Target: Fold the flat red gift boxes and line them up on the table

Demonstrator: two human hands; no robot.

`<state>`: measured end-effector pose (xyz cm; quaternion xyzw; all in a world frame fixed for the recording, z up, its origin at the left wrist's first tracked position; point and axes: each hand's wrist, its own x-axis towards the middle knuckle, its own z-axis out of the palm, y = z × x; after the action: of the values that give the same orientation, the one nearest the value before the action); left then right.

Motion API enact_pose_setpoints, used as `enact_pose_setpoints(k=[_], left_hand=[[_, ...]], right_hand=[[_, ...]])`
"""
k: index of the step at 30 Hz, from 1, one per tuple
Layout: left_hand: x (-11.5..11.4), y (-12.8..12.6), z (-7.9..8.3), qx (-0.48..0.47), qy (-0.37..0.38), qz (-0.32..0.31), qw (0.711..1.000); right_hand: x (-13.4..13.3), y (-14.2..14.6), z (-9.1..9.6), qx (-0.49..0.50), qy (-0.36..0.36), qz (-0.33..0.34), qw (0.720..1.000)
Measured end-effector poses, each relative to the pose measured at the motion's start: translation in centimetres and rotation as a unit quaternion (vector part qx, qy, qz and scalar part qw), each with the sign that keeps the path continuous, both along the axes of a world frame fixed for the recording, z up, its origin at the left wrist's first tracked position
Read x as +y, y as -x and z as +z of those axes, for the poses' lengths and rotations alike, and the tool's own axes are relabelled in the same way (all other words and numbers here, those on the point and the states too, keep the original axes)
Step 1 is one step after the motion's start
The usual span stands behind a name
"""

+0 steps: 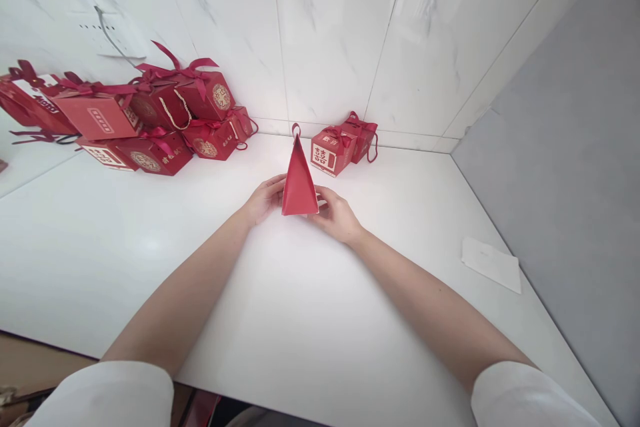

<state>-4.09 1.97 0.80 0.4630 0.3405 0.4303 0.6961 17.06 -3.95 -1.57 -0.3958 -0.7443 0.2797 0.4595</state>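
A red gift box (301,185) with a pointed top and a small ribbon loop stands between my two hands, its triangular side facing me. My left hand (266,200) is closed on its left face, the fingers partly behind it. From the right, my right hand (336,213) grips the opposite face near the bottom edge, with the thumb towards me. Just behind the box to the right sits a red box with a pale double-happiness label (333,152), and another red box with a ribbon (361,137) is next to it.
Several red gift boxes (163,152) with ribbons and rope handles are stacked at the back left against the tiled wall (325,33). A white paper (491,263) lies at the right of the white table (300,320). A grey wall (565,167) borders the right side.
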Motion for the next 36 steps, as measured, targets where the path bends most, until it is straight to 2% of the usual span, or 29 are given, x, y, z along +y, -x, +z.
enact_pose_setpoints(k=[6, 10, 14, 17, 21, 24, 26, 28, 33, 35, 36], left_hand=[[-0.2, -0.2, 0.3, -0.012, -0.003, 0.007, 1.0], [-0.2, -0.1, 0.4, -0.041, -0.02, 0.017, 0.999], [0.0, 0.0, 0.4, -0.038, -0.075, 0.098, 0.992], [0.0, 0.0, 0.3, -0.028, -0.125, 0.134, 0.983], [0.0, 0.1, 0.3, 0.021, -0.146, 0.094, 0.985], [-0.1, 0.3, 0.3, 0.067, -0.125, 0.057, 0.988], [-0.2, 0.2, 0.4, 0.078, -0.113, 0.046, 0.989], [-0.2, -0.1, 0.3, 0.067, -0.102, 0.058, 0.991], [0.7, 0.4, -0.1, 0.047, -0.064, 0.136, 0.988], [1.4, 1.3, 0.8, 0.073, -0.045, 0.132, 0.988], [1.6, 1.7, 1.8, 0.102, -0.05, 0.128, 0.985]], right_hand=[[0.0, 0.0, -0.1, 0.001, -0.004, 0.005, 1.0], [-0.3, 0.0, 0.6, 0.016, -0.072, -0.011, 0.997], [-0.2, -0.1, 1.1, 0.034, -0.104, -0.043, 0.993], [0.1, -0.1, 0.7, 0.069, -0.06, -0.054, 0.994], [0.7, -0.2, 0.1, 0.104, 0.026, -0.083, 0.991], [0.8, -0.4, 0.2, 0.137, 0.086, -0.095, 0.982], [0.8, -0.6, 0.4, 0.153, 0.1, -0.113, 0.977], [0.8, -0.8, 0.6, 0.181, 0.118, -0.122, 0.969], [1.0, -1.1, 0.7, 0.284, 0.178, -0.132, 0.933], [1.1, -1.1, 0.7, 0.314, 0.179, -0.151, 0.92], [1.2, -1.2, 0.7, 0.322, 0.184, -0.152, 0.916]])
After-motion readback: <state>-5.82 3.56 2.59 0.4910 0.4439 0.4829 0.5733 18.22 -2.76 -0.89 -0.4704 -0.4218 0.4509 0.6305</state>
